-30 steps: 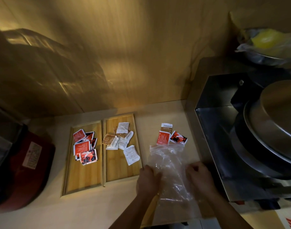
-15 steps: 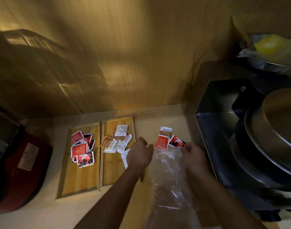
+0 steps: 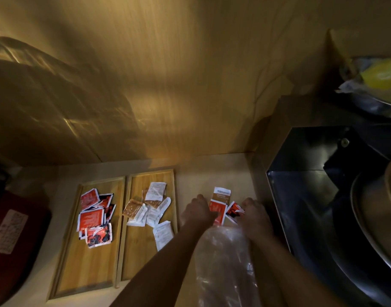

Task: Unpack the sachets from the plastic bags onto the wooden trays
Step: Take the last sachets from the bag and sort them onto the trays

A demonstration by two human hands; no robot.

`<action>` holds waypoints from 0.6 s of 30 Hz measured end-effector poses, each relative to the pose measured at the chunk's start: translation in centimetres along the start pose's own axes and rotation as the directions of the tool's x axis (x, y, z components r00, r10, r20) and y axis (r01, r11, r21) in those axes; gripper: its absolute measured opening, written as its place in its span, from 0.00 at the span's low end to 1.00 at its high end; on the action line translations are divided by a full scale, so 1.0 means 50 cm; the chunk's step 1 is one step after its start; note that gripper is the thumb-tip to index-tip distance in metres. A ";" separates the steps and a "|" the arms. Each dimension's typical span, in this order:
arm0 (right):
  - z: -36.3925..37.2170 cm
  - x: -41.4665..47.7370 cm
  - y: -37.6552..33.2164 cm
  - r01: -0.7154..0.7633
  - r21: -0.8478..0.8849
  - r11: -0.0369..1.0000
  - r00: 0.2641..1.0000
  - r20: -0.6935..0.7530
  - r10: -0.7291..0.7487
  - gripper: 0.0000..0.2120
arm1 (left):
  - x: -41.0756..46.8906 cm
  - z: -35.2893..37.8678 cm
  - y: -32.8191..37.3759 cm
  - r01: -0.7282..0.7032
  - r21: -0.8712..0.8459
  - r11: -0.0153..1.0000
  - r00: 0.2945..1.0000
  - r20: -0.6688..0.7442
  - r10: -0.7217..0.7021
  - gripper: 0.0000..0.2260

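Both hands have advanced to the loose sachets (image 3: 218,212): left hand (image 3: 197,212) and right hand (image 3: 254,214) curled, grip indeterminate. Sachets judged light, slippery; pinch edges.

1. Two wooden trays lie side by side: the left tray (image 3: 88,258) holds red sachets (image 3: 94,216), the right tray (image 3: 143,251) white and brown ones (image 3: 153,207).
2. Both hands, left hand (image 3: 197,212) and right hand (image 3: 254,214), reach to three loose sachets (image 3: 221,203) on the counter (image 3: 201,171), at 3 o'clock from the trays.
3. A clear plastic bag (image 3: 223,267) lies between the arms.

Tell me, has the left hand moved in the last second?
Yes. The left hand has gone forward from the bag's near part to the loose sachets on the counter, now level with the far half of the right tray.
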State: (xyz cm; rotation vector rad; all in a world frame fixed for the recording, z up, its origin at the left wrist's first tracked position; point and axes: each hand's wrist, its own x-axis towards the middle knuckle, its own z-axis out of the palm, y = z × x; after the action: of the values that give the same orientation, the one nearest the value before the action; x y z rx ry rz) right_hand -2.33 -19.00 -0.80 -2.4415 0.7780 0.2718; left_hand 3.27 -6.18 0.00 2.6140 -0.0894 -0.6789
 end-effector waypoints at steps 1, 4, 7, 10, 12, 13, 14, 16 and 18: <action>0.005 0.003 0.001 0.005 -0.019 1.000 1.000 -0.016 -0.006 0.15 | 0.005 0.008 -0.001 0.022 0.020 1.000 1.000 -0.001 -0.022 0.22; 0.010 0.008 -0.004 -0.009 -0.051 0.999 1.000 -0.015 0.008 0.15 | 0.020 0.026 -0.003 0.038 0.125 0.991 0.999 -0.025 -0.035 0.19; 0.005 0.014 -0.006 -0.033 -0.041 0.999 0.999 0.035 0.034 0.15 | 0.028 0.024 0.001 0.046 0.109 0.993 0.998 0.028 -0.049 0.14; -0.007 0.017 -0.009 -0.020 -0.001 1.000 1.000 0.011 0.020 0.11 | 0.034 0.014 0.000 0.069 -0.024 0.997 0.995 0.079 -0.067 0.14; -0.015 0.015 -0.015 0.003 0.035 0.999 1.000 -0.021 -0.002 0.10 | 0.030 0.001 -0.002 0.077 -0.123 0.989 0.995 0.080 -0.067 0.13; -0.018 0.015 -0.019 0.012 0.061 0.998 0.999 -0.035 -0.010 0.10 | 0.024 -0.007 -0.004 0.078 -0.172 0.982 0.995 0.073 -0.066 0.13; -0.021 0.013 -0.024 0.017 0.089 0.996 0.999 -0.046 -0.013 0.10 | 0.021 -0.013 -0.007 0.063 -0.220 0.973 0.997 0.059 -0.051 0.11; -0.028 0.012 -0.038 0.039 0.171 0.984 0.997 -0.068 -0.027 0.09 | 0.006 -0.031 -0.016 0.044 -0.340 0.939 0.999 0.010 -0.043 0.04; -0.035 0.010 -0.060 0.083 0.268 0.960 0.995 -0.076 -0.065 0.07 | -0.010 -0.056 -0.031 0.040 -0.502 0.864 0.995 -0.055 -0.078 0.10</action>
State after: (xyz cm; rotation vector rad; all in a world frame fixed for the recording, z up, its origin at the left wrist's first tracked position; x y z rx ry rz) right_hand -0.12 -18.17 1.80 -2.2234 0.7003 0.0511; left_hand 4.10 -3.59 1.74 2.1389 0.1717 -0.5363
